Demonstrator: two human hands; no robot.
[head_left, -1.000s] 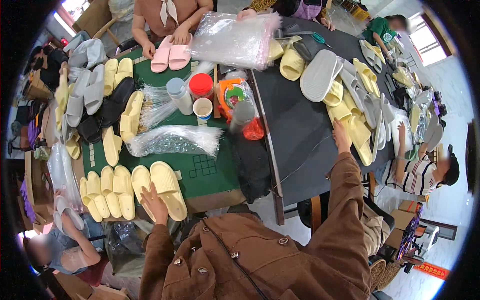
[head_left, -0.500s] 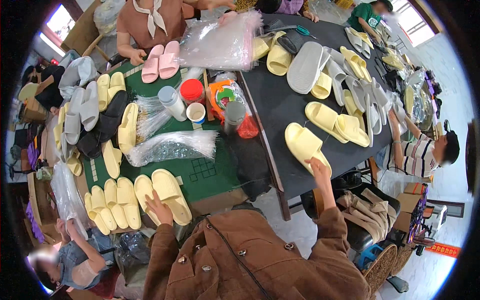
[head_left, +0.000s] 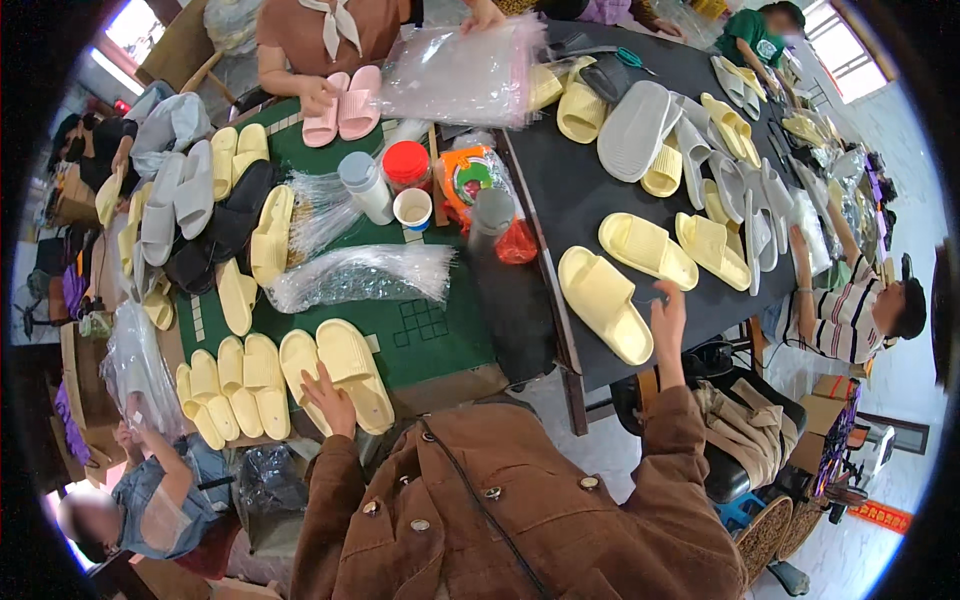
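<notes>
My left hand (head_left: 332, 402) rests with spread fingers on the near pair of pale yellow slippers (head_left: 357, 372), over the left one of the two. Out to the right, my right hand (head_left: 668, 318) is beside a single yellow slipper (head_left: 598, 290) lying on the black table. Its fingers are loosely bent, with their tips close to the heel of another yellow slipper (head_left: 640, 248); whether they touch it I cannot make out. A further yellow slipper (head_left: 715, 252) lies just right of that one.
Left of my left hand stand more yellow slippers (head_left: 250, 385). Clear plastic bags (head_left: 365, 277), a red-lidded jar (head_left: 407, 165) and a grey-lidded bottle (head_left: 366, 187) occupy the green mat. Across the table a person handles pink slippers (head_left: 340, 105). Grey slippers (head_left: 635, 130) lie at the far right.
My right hand has let go of the yellow slipper, which now lies flat, and has moved right and away from me. My left hand stays on its pair. The far person's hand has come onto the pink slippers.
</notes>
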